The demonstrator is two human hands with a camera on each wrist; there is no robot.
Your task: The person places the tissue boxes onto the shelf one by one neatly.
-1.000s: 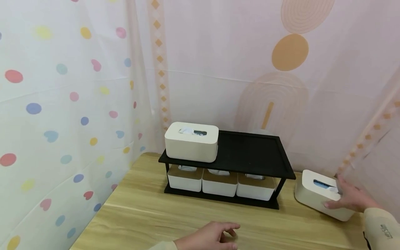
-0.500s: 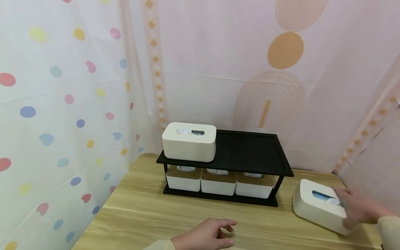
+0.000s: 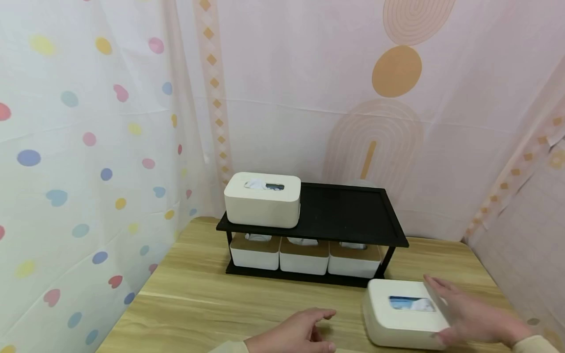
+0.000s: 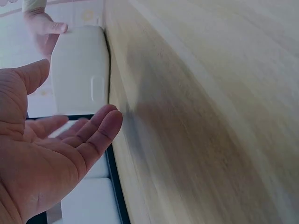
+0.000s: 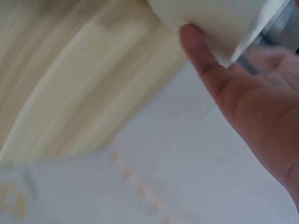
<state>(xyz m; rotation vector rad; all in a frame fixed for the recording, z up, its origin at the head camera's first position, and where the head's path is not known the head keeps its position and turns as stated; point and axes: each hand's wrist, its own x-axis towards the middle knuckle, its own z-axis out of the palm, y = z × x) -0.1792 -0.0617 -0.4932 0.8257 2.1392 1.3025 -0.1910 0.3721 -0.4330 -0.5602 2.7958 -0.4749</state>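
Note:
My right hand (image 3: pixel 472 314) grips the right end of a cream-white tissue box (image 3: pixel 406 318), thumb on the near side and fingers on the far side. A blue-and-white pack shows through the slot in its top. In the right wrist view my thumb (image 5: pixel 201 49) presses on the box's wall. My left hand (image 3: pixel 295 333) hovers over the table to the left of this box, fingers loosely bent, holding nothing. The left wrist view shows the left palm (image 4: pixel 46 163) turned to the camera, with the box beyond it.
A black two-tier shelf (image 3: pixel 348 215) stands at the back of the wooden table (image 3: pixel 194 304). Another cream-white tissue box (image 3: pixel 262 206) sits on its top left. Below are 3 white boxes (image 3: pixel 304 257) with brown lids. Patterned curtains (image 3: pixel 287 132) enclose the back and sides.
My right hand has brought the tissue box leftward and nearer from the table's right side, and its long side has turned toward me. My left hand has stayed nearly still.

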